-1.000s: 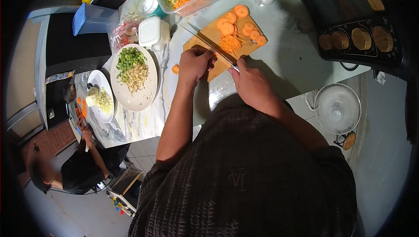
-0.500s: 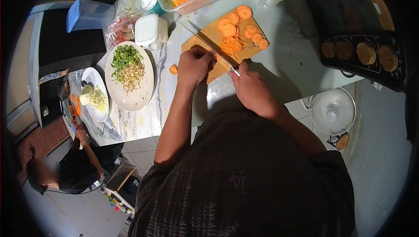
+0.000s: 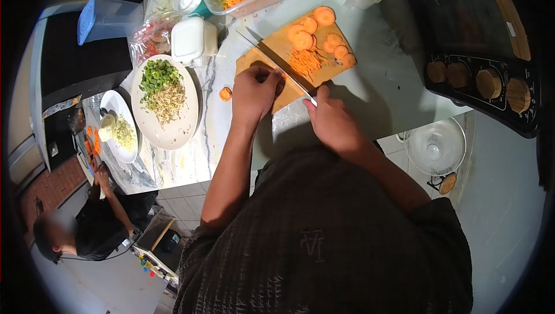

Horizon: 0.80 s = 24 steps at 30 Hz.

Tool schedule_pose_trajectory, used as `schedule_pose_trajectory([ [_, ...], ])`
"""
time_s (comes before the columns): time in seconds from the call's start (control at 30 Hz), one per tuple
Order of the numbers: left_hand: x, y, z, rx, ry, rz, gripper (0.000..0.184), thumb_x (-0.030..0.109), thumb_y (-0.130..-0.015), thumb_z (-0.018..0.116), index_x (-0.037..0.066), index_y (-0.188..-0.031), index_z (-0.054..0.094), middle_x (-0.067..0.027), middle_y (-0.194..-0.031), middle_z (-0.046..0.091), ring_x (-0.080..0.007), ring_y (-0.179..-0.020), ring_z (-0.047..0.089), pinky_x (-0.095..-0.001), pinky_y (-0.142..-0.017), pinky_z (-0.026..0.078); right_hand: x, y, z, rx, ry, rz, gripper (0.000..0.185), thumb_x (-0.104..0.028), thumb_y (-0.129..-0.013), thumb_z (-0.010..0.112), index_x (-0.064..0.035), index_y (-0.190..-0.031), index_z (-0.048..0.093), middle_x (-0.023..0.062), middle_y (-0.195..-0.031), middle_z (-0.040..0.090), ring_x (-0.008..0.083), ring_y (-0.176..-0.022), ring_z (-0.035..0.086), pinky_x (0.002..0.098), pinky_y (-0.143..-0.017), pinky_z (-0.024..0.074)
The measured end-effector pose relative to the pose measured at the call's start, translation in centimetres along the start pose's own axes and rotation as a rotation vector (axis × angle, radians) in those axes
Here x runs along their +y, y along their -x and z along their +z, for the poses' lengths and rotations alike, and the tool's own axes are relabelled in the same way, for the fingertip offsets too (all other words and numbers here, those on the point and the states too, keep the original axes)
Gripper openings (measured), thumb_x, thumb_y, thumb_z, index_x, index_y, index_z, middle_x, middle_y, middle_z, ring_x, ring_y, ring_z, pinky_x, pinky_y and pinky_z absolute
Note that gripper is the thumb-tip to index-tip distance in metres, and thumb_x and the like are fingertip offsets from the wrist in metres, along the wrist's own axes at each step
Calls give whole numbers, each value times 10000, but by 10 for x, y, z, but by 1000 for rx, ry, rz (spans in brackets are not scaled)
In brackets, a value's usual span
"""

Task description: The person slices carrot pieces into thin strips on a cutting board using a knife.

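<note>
My right hand (image 3: 337,118) is wrapped round the handle of a knife (image 3: 269,57), whose blade points up and left across the wooden cutting board (image 3: 248,61). On the board's left part, my left hand (image 3: 253,95) is closed, fingers curled beside the blade. A bit of orange carrot (image 3: 282,73) shows at its fingertips; the rest is hidden. Right of the blade lies a heap of carrot strips (image 3: 306,62). Several carrot rounds (image 3: 302,40) are spread along the board's far side. A small carrot end (image 3: 225,93) rests on the counter by my left wrist.
An oval plate (image 3: 167,139) bears chopped greens and bean sprouts. Behind it stand a white lidded tub (image 3: 188,39) and a clear container (image 3: 272,3) of cut vegetables. A knobbed appliance (image 3: 480,82) is at right. At lower left another person (image 3: 104,221) works at the counter.
The view has shifted slightly. Both hands, the knife and the carrot pieces keep nearly the same places on the board.
</note>
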<state>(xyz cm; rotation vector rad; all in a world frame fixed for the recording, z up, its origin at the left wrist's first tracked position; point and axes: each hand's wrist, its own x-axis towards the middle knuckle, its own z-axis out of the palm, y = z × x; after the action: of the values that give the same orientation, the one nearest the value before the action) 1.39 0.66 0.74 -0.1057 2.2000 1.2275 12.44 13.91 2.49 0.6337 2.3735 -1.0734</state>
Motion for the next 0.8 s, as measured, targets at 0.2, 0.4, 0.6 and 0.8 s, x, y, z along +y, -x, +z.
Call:
schedule_pose_trajectory([
  [0.2,0,0,-1,8,-21,4,278,219,-880,658,-57,-852,672,-79,-659,669,-109,-547,602,-253,-540,460,1,-3,3,22,4,-34,366,-323,-972,491,37,-1016,439,303,-861,641,479,-872,620,546,-772,487],
  [0.4,-3,-1,0,2,-15,4,273,225,-879,658,-45,-840,679,-66,-640,659,-101,-520,583,-254,-518,449,10,13,0,67,39,-5,363,-328,-972,490,29,-1011,440,293,-829,645,481,-824,626,553,-741,490],
  [0.6,4,5,0,15,-55,49,225,188,-882,670,-34,-850,676,-39,-648,633,-85,-516,542,-227,-496,426,22,17,1,110,31,-37,351,-336,-978,476,13,-1009,452,278,-785,648,474,-789,632,545,-721,497],
  [0.8,-9,1,2,35,-38,95,214,175,-879,667,-38,-866,687,-42,-646,633,-87,-513,541,-231,-497,427,19,21,3,172,34,-82,365,-350,-979,472,14,-1007,465,275,-760,644,474,-775,632,541,-690,503],
])
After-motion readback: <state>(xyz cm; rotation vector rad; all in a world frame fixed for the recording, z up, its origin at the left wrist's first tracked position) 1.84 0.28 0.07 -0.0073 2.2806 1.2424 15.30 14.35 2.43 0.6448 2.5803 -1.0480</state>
